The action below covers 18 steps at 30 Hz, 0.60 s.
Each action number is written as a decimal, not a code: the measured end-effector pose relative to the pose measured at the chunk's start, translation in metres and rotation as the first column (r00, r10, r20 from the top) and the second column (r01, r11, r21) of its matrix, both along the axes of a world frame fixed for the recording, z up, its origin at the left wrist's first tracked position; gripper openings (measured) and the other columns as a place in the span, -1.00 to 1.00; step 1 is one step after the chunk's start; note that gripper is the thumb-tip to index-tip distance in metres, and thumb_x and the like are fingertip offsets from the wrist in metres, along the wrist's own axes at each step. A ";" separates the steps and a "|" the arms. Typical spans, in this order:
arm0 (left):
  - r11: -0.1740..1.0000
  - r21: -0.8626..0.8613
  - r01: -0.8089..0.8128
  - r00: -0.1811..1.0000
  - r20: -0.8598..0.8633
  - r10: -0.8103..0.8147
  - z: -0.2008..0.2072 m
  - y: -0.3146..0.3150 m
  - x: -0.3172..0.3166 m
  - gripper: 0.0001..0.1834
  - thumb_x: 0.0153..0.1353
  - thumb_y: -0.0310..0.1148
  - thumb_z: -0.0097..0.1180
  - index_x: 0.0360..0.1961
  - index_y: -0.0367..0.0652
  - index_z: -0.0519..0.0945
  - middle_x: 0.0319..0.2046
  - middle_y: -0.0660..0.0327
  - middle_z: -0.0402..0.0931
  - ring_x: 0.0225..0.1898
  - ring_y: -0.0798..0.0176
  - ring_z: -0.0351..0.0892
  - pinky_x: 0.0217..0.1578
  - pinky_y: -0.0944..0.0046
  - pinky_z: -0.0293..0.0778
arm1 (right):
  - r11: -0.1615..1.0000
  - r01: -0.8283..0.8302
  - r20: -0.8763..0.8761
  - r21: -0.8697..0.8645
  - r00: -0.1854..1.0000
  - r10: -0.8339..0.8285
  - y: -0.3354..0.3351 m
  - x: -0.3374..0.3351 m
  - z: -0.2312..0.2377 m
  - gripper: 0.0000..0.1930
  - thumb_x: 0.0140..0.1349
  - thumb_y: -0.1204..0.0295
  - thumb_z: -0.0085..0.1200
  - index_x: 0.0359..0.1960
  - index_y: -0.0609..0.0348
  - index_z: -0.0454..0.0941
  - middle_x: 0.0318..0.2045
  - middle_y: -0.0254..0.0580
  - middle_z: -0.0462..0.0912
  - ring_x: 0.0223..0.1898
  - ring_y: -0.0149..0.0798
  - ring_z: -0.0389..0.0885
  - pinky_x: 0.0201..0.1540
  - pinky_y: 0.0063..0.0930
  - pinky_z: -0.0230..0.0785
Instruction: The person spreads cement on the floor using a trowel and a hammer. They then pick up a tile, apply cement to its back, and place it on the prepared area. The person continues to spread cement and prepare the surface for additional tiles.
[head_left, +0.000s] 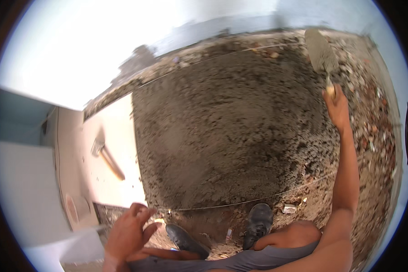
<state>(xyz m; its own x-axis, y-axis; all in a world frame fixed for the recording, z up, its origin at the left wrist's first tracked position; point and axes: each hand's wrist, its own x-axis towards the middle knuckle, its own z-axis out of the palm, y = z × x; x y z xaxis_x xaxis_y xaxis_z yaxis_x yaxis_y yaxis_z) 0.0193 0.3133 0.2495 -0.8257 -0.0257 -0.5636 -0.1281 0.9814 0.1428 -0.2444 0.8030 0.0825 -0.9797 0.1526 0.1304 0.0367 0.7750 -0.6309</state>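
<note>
My right hand is stretched out to the far right, its fingers wrapped round the handle of a trowel. The trowel's broad blade is coated in grey mortar and points away from me, over the far right corner of a bed of wet mortar. At lower left my left hand hangs near my knee with nothing in it, fingers loosely bent and apart. Just beyond it lies a large pale tile, bordering the mortar's left edge. On the tile rests a hammer with a wooden handle.
Strings run along the near and far edges of the mortar. Loose rubble covers the ground on the right, beside a pale wall. My shoes stand on dirt at the near edge, close to a small block.
</note>
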 end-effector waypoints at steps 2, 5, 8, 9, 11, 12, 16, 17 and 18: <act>1.000 -0.014 -0.015 0.998 -0.063 0.014 0.008 -0.014 0.009 -0.64 0.22 -0.13 0.19 -0.02 -0.05 0.61 -0.11 0.08 0.48 -0.14 -0.04 0.57 -0.12 0.04 0.50 | 0.951 -0.219 -0.106 0.216 0.963 0.246 -0.032 0.003 -0.016 -0.70 0.36 0.23 0.02 -0.14 0.25 0.40 -0.56 -0.04 0.50 -0.57 -0.11 0.50 -0.49 -0.27 0.30; 0.999 -0.046 -0.022 0.995 -0.098 0.017 0.021 -0.037 0.039 -0.65 0.26 -0.17 0.15 0.00 -0.08 0.59 -0.10 0.08 0.48 -0.09 -0.04 0.54 -0.07 0.06 0.47 | 0.884 -0.454 0.162 0.112 0.886 0.434 -0.109 0.041 -0.014 -0.73 0.37 0.25 -0.02 -0.11 0.21 0.37 -0.49 0.15 0.53 -0.42 0.23 0.53 -0.40 -0.07 0.31; 0.985 0.088 -0.148 0.988 -0.040 0.151 0.023 -0.064 0.067 -0.63 0.30 -0.19 0.07 0.03 -0.16 0.55 -0.09 -0.05 0.47 -0.07 -0.09 0.52 0.00 0.04 0.43 | 0.796 -0.536 0.138 0.280 0.843 0.520 -0.113 0.072 -0.042 -0.66 0.42 0.25 -0.11 0.01 0.29 0.37 -0.31 0.23 0.55 -0.29 0.20 0.56 -0.28 -0.08 0.36; 0.976 0.116 -0.186 0.978 -0.070 0.195 0.019 -0.075 0.079 -0.62 0.30 -0.17 0.07 0.03 -0.16 0.55 -0.08 -0.04 0.47 -0.07 -0.10 0.52 0.01 0.03 0.42 | 0.805 -0.517 0.179 0.293 0.856 0.485 -0.109 0.077 -0.045 -0.64 0.43 0.23 -0.13 0.01 0.31 0.37 -0.30 0.23 0.55 -0.30 0.16 0.55 -0.28 -0.11 0.36; 0.950 0.217 -0.225 0.959 -0.124 0.255 0.001 -0.100 0.101 -0.60 0.31 -0.12 0.08 0.04 -0.17 0.56 -0.07 -0.01 0.50 -0.05 -0.13 0.51 0.01 0.03 0.42 | 0.851 -0.464 0.371 0.245 0.856 0.360 -0.100 0.063 -0.045 -0.66 0.45 0.23 -0.15 -0.01 0.30 0.39 -0.34 0.20 0.53 -0.34 0.09 0.54 -0.31 -0.17 0.33; 0.942 0.149 -0.299 0.940 -0.124 0.318 -0.012 -0.114 0.127 -0.60 0.30 -0.13 0.09 0.02 -0.17 0.57 -0.09 -0.01 0.51 -0.06 -0.10 0.52 -0.01 0.04 0.43 | 0.853 -0.426 0.420 0.300 0.862 0.283 -0.078 0.052 -0.051 -0.68 0.46 0.24 -0.17 -0.02 0.28 0.40 -0.36 0.19 0.52 -0.36 0.04 0.53 -0.33 -0.20 0.30; 0.690 0.334 -0.642 0.740 0.038 0.671 -0.054 -0.125 0.185 -0.68 0.27 -0.25 0.16 -0.02 -0.19 0.61 -0.16 0.06 0.53 -0.13 0.13 0.54 -0.13 0.19 0.45 | 0.789 -0.448 0.433 0.421 0.863 0.260 -0.083 0.020 -0.075 -0.59 0.37 0.10 -0.03 -0.19 0.30 0.51 -0.37 0.17 0.60 -0.33 0.10 0.58 -0.30 -0.09 0.36; 0.687 0.307 -0.659 0.731 0.044 0.681 -0.058 -0.125 0.186 -0.68 0.26 -0.29 0.17 0.00 -0.19 0.61 -0.15 0.09 0.52 -0.13 0.19 0.54 -0.15 0.25 0.46 | 0.755 -0.522 0.481 0.396 0.819 0.314 -0.090 0.026 -0.070 -0.54 0.34 0.05 0.02 -0.24 0.32 0.53 -0.38 0.16 0.62 -0.31 0.13 0.59 -0.28 -0.06 0.39; 0.645 0.343 -0.683 0.704 0.073 0.707 -0.054 -0.121 0.176 -0.67 0.27 -0.32 0.17 0.02 -0.20 0.59 -0.11 0.10 0.49 -0.11 0.22 0.53 -0.14 0.27 0.46 | 0.688 -0.627 0.501 0.366 0.756 0.422 -0.090 0.034 -0.062 -0.51 0.34 0.01 0.01 -0.24 0.32 0.52 -0.42 0.14 0.62 -0.37 0.13 0.60 -0.31 -0.05 0.40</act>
<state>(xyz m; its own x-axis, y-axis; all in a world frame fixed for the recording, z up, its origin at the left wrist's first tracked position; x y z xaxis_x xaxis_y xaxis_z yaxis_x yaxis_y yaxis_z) 0.1952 0.1922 0.1958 -0.6736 -0.4364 -0.5966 -0.7327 0.5008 0.4609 -0.2104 0.7134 0.0207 -0.8606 -0.3857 -0.3326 -0.3383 0.9211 -0.1929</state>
